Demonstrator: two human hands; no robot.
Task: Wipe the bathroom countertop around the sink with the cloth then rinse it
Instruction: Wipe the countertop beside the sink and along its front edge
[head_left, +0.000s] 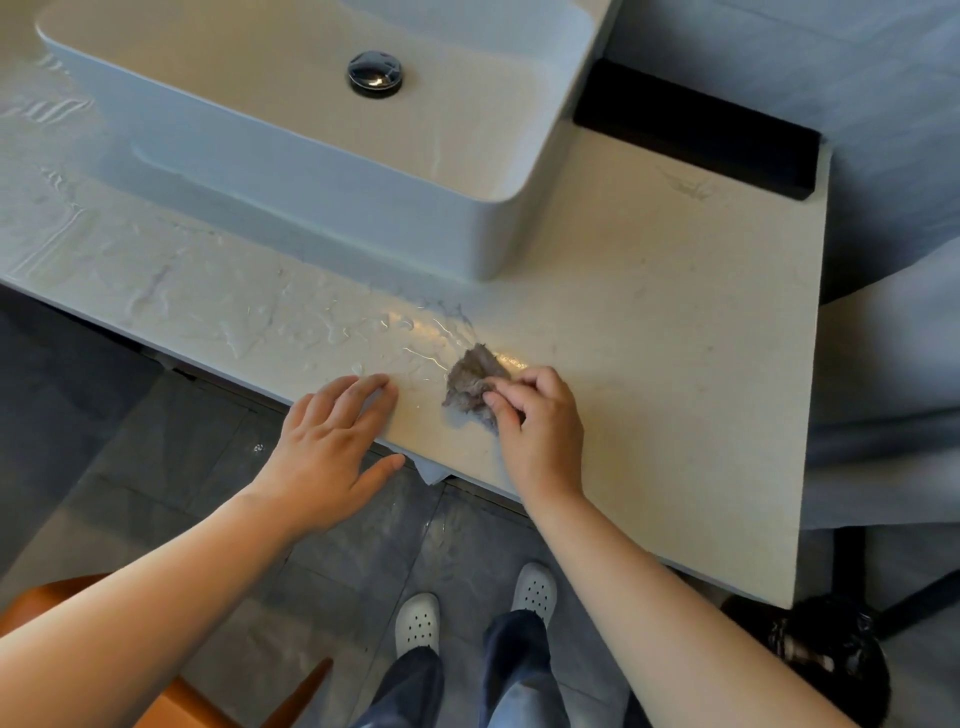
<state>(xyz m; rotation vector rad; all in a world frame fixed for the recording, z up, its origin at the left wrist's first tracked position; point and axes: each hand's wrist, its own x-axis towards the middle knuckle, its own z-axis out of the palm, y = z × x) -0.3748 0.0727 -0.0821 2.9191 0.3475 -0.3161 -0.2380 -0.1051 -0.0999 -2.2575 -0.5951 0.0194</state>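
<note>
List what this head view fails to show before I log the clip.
- Faucet: none in view; the sink runs off the top edge.
- Cloth: its near part is hidden under the right hand, so its full extent is unclear.
- Countertop: its left stretch is cut by the left edge, so the wet film's extent is unknown.
- Pale scrap below the counter edge by the left hand: too little visible to identify.

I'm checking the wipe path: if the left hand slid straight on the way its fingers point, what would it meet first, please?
Probably the wet film on the countertop, then the sink wall; the cloth under the right hand lies off that line.
</note>
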